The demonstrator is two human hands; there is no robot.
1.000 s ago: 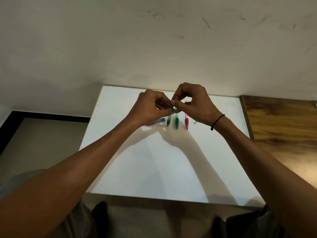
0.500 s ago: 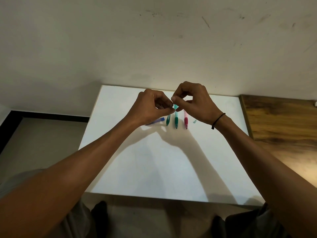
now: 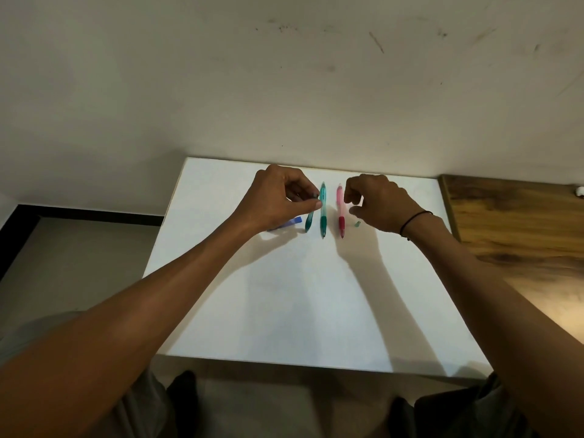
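The left hand (image 3: 281, 200) pinches thumb to forefinger above the green pen (image 3: 308, 222). I cannot tell if it holds anything. The right hand (image 3: 377, 202) hangs loosely curled and empty beside the pink pen (image 3: 340, 213). Both pens lie on the white surface (image 3: 284, 311) — likely light, stiff, slick plastic — best pinched at the coloured grip sleeve.

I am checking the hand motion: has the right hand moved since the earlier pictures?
Yes. The right hand moved right: its fingertips were left of the pink pen; now they are right of it.
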